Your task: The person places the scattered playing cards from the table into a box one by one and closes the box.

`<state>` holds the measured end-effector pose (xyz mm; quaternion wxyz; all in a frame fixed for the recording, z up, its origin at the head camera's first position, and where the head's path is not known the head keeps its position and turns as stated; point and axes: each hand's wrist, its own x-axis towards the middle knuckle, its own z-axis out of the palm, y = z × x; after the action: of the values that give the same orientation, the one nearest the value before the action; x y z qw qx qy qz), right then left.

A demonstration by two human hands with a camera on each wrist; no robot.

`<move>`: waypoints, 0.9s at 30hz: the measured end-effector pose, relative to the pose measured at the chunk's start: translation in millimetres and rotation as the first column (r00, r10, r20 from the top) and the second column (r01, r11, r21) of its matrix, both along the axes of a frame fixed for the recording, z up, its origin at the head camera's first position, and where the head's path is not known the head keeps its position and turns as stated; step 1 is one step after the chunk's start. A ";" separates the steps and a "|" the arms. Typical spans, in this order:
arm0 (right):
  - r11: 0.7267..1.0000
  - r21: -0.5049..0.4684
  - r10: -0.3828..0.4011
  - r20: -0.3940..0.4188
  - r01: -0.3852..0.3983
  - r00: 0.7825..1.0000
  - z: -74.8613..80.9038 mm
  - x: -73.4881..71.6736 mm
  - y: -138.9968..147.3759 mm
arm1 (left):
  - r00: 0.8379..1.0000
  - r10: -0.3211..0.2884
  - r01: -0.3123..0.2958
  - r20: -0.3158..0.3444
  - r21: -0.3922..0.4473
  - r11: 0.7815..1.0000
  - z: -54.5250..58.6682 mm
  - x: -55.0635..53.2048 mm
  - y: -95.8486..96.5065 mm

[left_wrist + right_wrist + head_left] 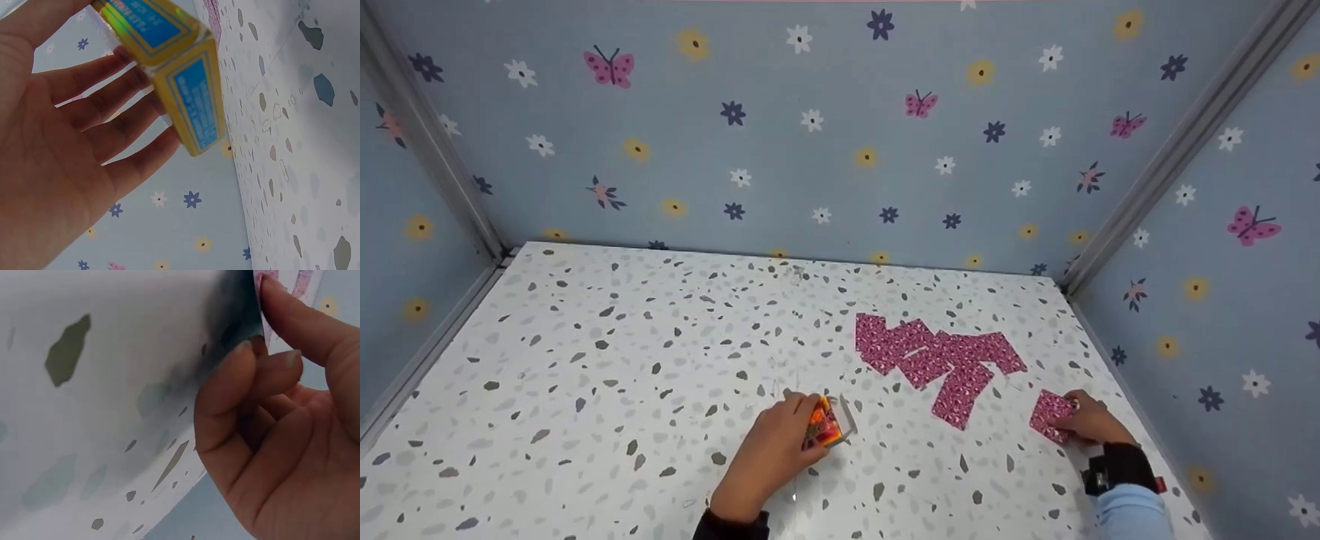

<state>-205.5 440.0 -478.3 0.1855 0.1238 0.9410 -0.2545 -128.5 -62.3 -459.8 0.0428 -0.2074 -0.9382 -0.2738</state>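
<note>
My left hand (772, 446) grips a small card box (826, 423), red and orange on the side facing up, with a clear flap or wrapper sticking out at its right end. The left wrist view shows its yellow edges with blue printed panels (196, 104), thumb and fingers around it. Over at the right, my right hand (1096, 421) pinches a pink patterned card (1046, 412) between thumb and fingers. Its dark underside (244, 318) shows in the right wrist view. Between the hands and farther back, several matching cards (962, 394) lie face down, partly overlapping.
The white speckled table (585, 360) runs back to a blue flowered wall panel (780, 135). Another such panel (1222, 285) stands close beyond my right hand, and a third (420, 247) bounds the left side. Grey metal posts (1170, 150) mark the corners.
</note>
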 end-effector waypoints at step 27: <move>0.980 -0.157 0.078 -0.267 -0.124 0.960 70.0 24.9 -95.7 | 0.997 0.005 -0.005 -0.083 0.008 1.000 -1.0 2.6 0.5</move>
<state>-180.6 344.3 -408.3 0.0833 0.0245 0.9368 -0.3389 -125.9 -61.9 -460.8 0.0833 -0.2162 -0.9351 -0.2683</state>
